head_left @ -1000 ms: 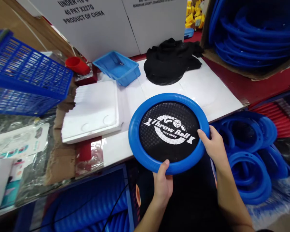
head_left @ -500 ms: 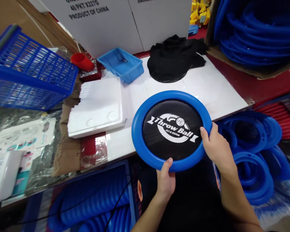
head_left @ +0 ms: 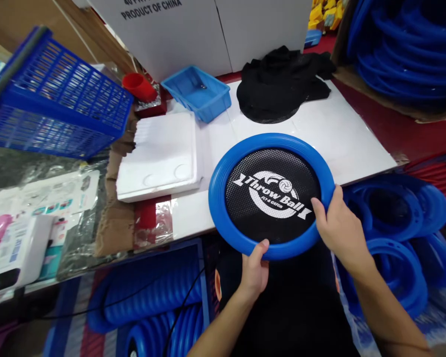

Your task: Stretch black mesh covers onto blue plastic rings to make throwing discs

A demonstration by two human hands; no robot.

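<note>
Held disc (head_left: 271, 197) face up at near edge of table (head_left: 345, 144), pinching rim (head_left: 218, 198) with left grip (head_left: 255, 270) nearside, right grip (head_left: 340, 225) at right; had tray (head_left: 198, 94), black mesh (head_left: 278, 87) beyond

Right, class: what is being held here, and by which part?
A round Throw Ball disc, by its blue rim: the left hand grips the near edge, the right hand the right side.

Beyond my fingers (head_left: 260, 250), the red tabletop (head_left: 409, 134) bears a white sheet (head_left: 342, 136). Straight ahead of them lies a black mesh heap (head_left: 271, 94); farther left, a light-blue tray (head_left: 212, 101), then a white foam slab (head_left: 163, 153). Beyond them, rightward, sits an open carton (head_left: 379, 94).
</note>
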